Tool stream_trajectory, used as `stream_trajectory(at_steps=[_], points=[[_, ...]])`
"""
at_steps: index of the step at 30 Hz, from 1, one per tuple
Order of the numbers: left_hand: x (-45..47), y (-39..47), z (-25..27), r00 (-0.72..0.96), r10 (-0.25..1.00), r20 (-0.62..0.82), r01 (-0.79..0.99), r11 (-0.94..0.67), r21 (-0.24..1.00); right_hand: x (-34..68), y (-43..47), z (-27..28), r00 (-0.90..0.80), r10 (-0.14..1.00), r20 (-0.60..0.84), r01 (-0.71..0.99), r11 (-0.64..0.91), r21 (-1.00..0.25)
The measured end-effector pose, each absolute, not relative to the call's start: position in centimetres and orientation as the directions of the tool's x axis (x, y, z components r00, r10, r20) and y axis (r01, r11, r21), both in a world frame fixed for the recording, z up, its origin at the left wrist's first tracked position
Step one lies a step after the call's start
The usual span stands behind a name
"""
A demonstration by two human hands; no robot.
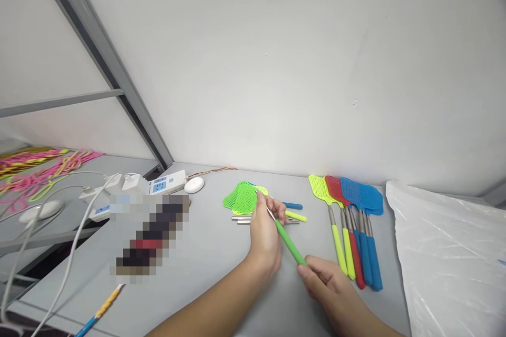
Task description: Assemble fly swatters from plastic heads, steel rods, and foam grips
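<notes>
My left hand (265, 231) is closed around the metal shaft of a green fly swatter (290, 242). Its green grip slants down to the right, and the fingers of my right hand (330, 284) pinch the lower end. A green mesh swatter head (242, 197) shows just beyond my left fingers; whether it is joined to the shaft is hidden. Beneath it lie a yellow mesh head and a bit of blue. A blue handle (293, 205) and a yellow handle (296, 216) stick out behind my left hand. Several metal rods (242, 219) lie under that hand.
Several yellow, red and blue fly swatters (351, 221) lie in a row at right, beside a white plastic sheet (446, 253). Power strips (168, 183), a white puck-shaped device (194, 185), cables and a blurred-out object (152, 237) occupy the left. Pink and yellow cords (59, 168) lie farther left.
</notes>
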State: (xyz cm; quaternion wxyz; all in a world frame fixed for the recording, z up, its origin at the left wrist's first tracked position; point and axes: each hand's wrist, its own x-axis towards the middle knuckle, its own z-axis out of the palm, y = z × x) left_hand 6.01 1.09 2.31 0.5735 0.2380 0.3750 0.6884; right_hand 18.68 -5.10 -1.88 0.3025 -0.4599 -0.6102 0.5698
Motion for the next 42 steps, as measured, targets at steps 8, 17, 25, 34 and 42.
stream_trajectory(at_steps=[8,17,25,34,42], points=[[5.9,0.8,1.7,-0.211,0.971,-0.116,-0.583,-0.03,0.812,19.0,-5.0,-1.9,-0.37,0.923,-0.107,0.306,0.013,-0.952],[8.2,-1.2,-0.1,-0.019,0.988,-0.156,-0.511,0.124,0.85,19.2,-4.9,-2.3,-0.441,0.897,0.013,0.243,0.133,-0.961],[7.3,-0.3,-0.1,-0.081,0.991,-0.102,-0.488,0.05,0.872,19.3,-4.8,-1.9,-0.415,0.908,-0.065,0.289,0.064,-0.955],[3.5,4.0,0.7,-0.329,0.936,-0.122,-0.537,-0.08,0.84,19.1,-4.7,-2.0,-0.377,0.914,-0.149,0.154,-0.097,-0.983],[-1.1,6.9,2.4,-0.116,0.974,0.196,-0.014,-0.199,0.98,19.2,-4.7,-2.4,-0.317,0.946,-0.073,0.046,-0.062,-0.997]])
